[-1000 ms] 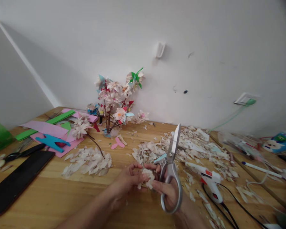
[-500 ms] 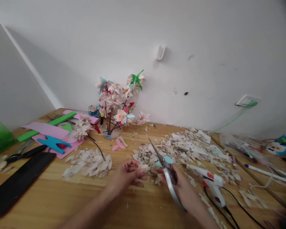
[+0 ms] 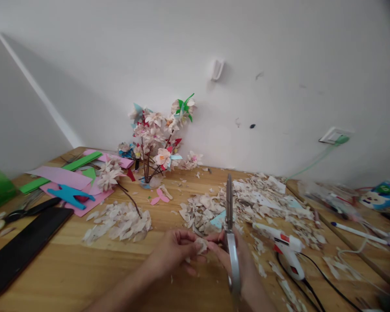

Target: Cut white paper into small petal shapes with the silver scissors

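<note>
Between the fingertips of my left hand [image 3: 178, 249] is a small pale petal [image 3: 200, 245], papery and thin. My right hand [image 3: 238, 255] grips a pair of scissors [image 3: 229, 212], their closed blades pointing up and away from me. The thumb and forefinger of that hand meet the petal's right edge too. Just beyond my hands lies a heap of loose pale petals [image 3: 196, 210] with a light blue scrap [image 3: 218, 219] on it. A second petal pile [image 3: 123, 222] sits to the left, touching the stem of a finished-looking flower [image 3: 109, 173].
A bunch of handmade flowers [image 3: 154, 134] stands by the wall. At left lie a black phone [image 3: 27, 249], black-handled scissors [image 3: 32, 211], a blue cutout [image 3: 71, 197] and pink paper [image 3: 60, 177]. A white glue gun [image 3: 287, 247] with its black cord and a pen [image 3: 359, 232] are on the right.
My right hand has moved in to touch the petal, and the scissors have swung from leaning left to nearly upright. My left hand has shifted slightly right.
</note>
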`<move>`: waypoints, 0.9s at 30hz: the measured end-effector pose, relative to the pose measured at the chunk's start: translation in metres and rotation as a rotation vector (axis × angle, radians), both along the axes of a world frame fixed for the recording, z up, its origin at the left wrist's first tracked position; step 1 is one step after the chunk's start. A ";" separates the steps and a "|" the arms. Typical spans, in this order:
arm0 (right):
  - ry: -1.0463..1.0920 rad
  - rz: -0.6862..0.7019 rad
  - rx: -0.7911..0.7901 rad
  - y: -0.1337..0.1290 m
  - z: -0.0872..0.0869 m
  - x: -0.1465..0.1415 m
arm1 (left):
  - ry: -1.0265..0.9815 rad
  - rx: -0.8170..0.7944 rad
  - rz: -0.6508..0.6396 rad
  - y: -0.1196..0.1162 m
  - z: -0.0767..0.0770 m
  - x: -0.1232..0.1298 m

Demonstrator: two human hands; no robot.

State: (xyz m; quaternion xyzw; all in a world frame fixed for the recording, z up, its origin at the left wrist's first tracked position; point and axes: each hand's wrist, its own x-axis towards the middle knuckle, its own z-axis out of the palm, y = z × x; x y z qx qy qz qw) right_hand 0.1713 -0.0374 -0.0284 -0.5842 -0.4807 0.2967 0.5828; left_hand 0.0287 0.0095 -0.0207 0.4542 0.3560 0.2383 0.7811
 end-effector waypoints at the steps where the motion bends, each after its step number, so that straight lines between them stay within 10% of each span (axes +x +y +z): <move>1: -0.002 0.000 -0.011 0.000 -0.002 0.001 | 0.006 0.002 -0.003 0.000 0.001 0.000; 27: -0.064 -0.034 -0.073 -0.002 -0.010 0.005 | 0.033 0.106 -0.007 0.001 -0.002 -0.002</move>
